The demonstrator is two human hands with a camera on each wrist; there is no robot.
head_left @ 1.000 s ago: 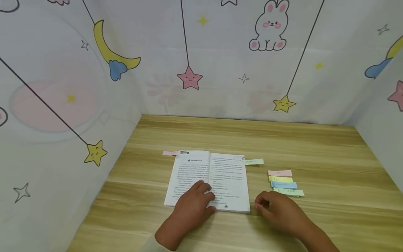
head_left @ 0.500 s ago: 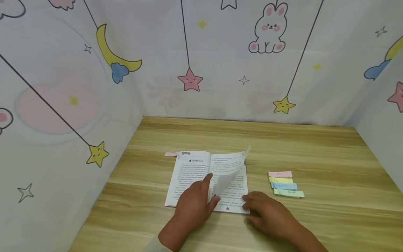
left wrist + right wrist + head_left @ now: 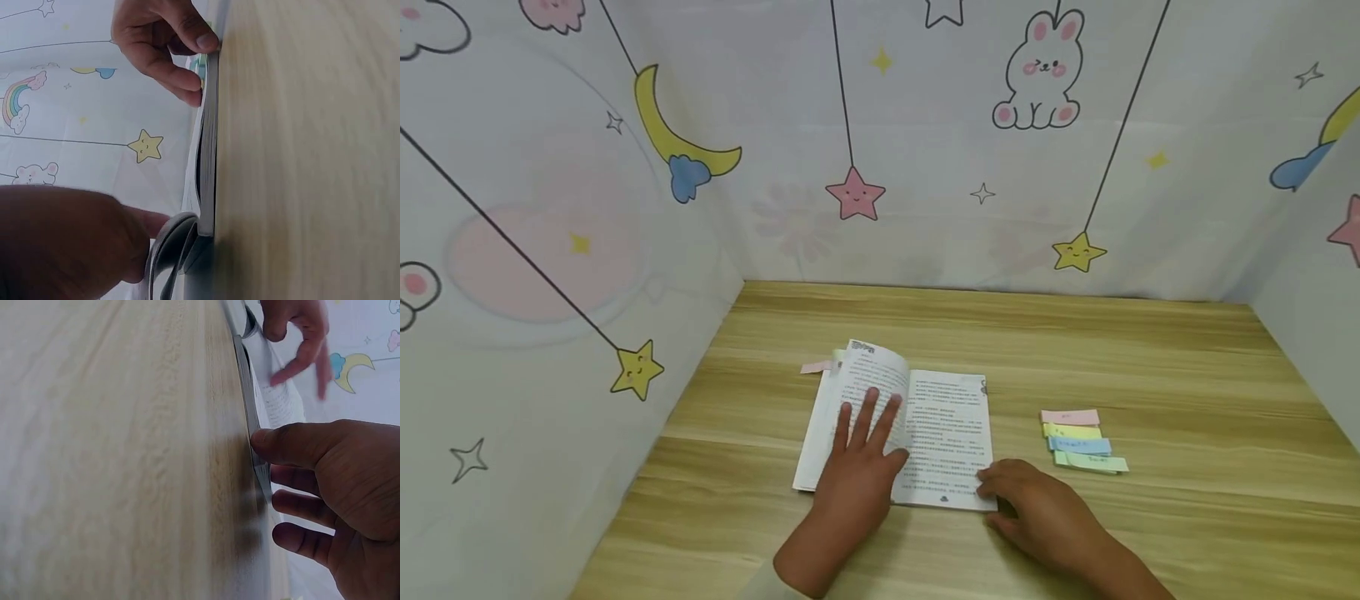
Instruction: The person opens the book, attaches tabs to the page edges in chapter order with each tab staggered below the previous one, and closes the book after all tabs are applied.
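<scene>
An open book with printed text lies on the wooden table. My left hand lies over its left side with fingers spread, on a leaf that stands partly raised and curved. In the left wrist view, curled pages rise beside that hand. My right hand grips the book's lower right corner, its thumb against the bottom edge in the right wrist view. A pink paper tab sticks out at the upper left. A pale green tab shows partly behind the raised leaf.
Right of the book lie paper strips in a staggered column: pink, yellow, blue and green. White cloth walls with cartoon prints enclose the table at the back and sides.
The leaf with the green tab has swung from the right side over to the left. My left hand has shifted onto it, fingers spreading. My right hand has moved left to the book's corner.
</scene>
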